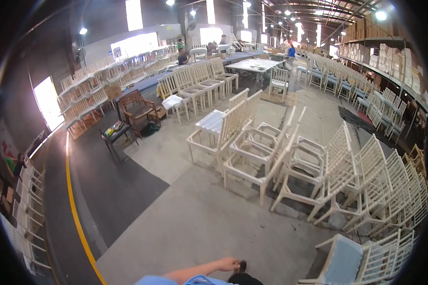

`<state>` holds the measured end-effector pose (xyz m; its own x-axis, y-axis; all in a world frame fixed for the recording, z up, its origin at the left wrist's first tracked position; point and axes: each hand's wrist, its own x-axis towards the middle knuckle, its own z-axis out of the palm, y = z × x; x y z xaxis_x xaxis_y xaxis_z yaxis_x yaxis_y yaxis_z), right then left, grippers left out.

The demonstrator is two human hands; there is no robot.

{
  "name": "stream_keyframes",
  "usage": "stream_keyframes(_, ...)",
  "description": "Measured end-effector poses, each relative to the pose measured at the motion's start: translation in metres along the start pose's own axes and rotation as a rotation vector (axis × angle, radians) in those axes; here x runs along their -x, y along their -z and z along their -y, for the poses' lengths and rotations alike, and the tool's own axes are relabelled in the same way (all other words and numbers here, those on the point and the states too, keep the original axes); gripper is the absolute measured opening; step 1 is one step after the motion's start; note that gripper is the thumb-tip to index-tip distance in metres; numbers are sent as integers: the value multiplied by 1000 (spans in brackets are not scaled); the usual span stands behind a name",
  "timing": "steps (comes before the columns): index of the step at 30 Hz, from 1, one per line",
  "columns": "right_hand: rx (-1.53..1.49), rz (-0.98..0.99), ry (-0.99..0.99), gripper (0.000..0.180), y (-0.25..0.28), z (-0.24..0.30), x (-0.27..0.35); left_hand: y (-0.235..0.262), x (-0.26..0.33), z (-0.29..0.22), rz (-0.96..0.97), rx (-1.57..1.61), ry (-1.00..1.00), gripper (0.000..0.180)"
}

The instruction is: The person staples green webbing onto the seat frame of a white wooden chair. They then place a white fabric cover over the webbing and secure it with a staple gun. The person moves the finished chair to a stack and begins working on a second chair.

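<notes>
My left hand [229, 264] shows at the lower edge, its forearm coming in from the left out of a light blue sleeve [152, 280]. The fingers are closed around a small dark object [242, 267] whose kind I cannot make out. Just below it is a black rounded shape [245, 279], cut off by the frame edge. My right hand is out of sight. Nearest on the right lies a cream chair [340, 261] with a pale blue seat, tipped over beside other chair frames.
Rows of cream chair frames [252, 147] stand ahead and to the right. A brown wooden armchair [135, 107] and a small dark table [116, 135] holding items are on the left. A yellow floor line [73, 204] runs along the left. People work near long tables [257, 64] farther back.
</notes>
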<state>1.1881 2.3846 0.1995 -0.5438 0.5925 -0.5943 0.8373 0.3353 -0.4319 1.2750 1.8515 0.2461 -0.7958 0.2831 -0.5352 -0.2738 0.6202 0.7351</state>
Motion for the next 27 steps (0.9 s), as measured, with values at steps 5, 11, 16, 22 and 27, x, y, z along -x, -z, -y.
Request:
stream_keyframes(5, -183, -244, -203, 60, -83, 145, -11, 111, 27, 140, -301, 256, 334, 59)
stream_keyframes(11, 238, 325, 594, 45, -397, 470, 59, 272, 117, 255, -764, 701, 820, 51)
stream_keyframes(16, 534, 610, 1440, 60, -622, 721, 254, 402, 113, 335, -927, 908, 894, 44)
stream_keyframes(22, 106, 901, 1069, 41, -792, 792, 366, 580, 138, 437, -1010, 932, 954, 37)
stream_keyframes(27, 846, 653, 777, 27, -810, 762, 271, 764, 107, 528, -1059, 734, 669, 30)
